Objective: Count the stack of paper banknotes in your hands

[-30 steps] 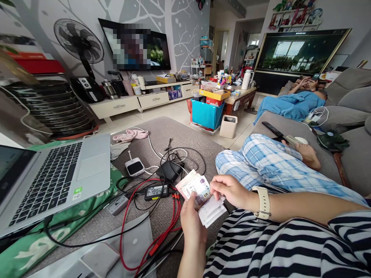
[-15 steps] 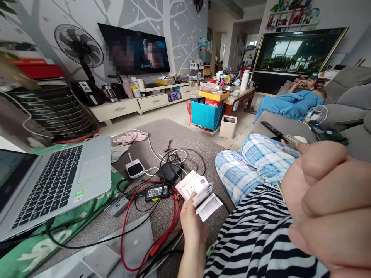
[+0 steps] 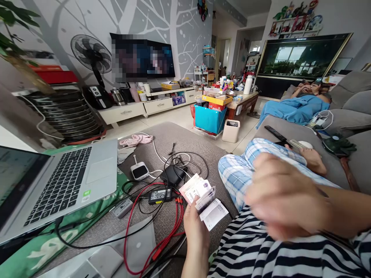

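Head camera: From afar, I watched the left hand (image 3: pixel 194 221) pinch fanned notes (image 3: pixel 198 187) above the couch (image 3: pixel 171 131), near an adapter (image 3: pixel 158 196). The notes looked light, limp and easily creased, best held along an edge. The right hand (image 3: pixel 281 197) was blurred; I could not tell its grip. One note seemingly showed a "5"; the adapter's label was too small to read.

laptop (image 3: pixel 72 181), open | black fan (image 3: pixel 91 54) | beige bin (image 3: pixel 230 133) (beside blue box (image 3: pixel 208 119))
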Motion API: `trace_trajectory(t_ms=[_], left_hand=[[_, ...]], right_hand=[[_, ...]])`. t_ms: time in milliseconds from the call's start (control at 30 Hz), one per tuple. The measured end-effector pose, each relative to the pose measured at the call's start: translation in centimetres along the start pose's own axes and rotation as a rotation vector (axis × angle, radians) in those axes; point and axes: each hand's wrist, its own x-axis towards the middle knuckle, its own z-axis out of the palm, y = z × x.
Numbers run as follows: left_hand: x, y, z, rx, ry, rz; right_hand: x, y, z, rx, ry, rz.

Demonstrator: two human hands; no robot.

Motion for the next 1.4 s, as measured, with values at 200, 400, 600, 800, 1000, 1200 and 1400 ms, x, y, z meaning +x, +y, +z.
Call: trace_trajectory(t_ms=[200, 400, 600, 800, 1000, 1200, 1400], left_hand=[[-0.2, 0.1, 0.0, 0.021, -0.025, 0.012], [-0.4, 0.3, 0.4, 0.018, -0.003, 0.007], [-0.2, 0.3, 0.1, 0.026, -0.007, -0.009], [0.1, 0.1, -0.1, 0.012, 0.001, -0.002], [-0.1, 0.2, 0.2, 0.051, -0.017, -0.024], [-0.2, 0.1, 0.3, 0.113, -0.019, -0.020], [-0.4, 0.2, 0.6, 0.125, 0.001, -0.032]], right_hand=[[12.7, 7.8, 5.1, 0.117, -0.118, 0.491], [7.6, 10.4, 9.4, 0.350, -0.234, 0.886], [7.4, 10.5, 10.9, 0.473, -0.310, 1.004], [7.1, 10.2, 11.4, 0.529, -0.277, 0.987], [7.4, 9.7, 11.0, 0.524, -0.234, 0.990], [7.2, 9.6, 10.5, 0.530, -0.180, 1.018], [6.9, 9.8, 10.6, 0.537, -0.159, 1.006]])
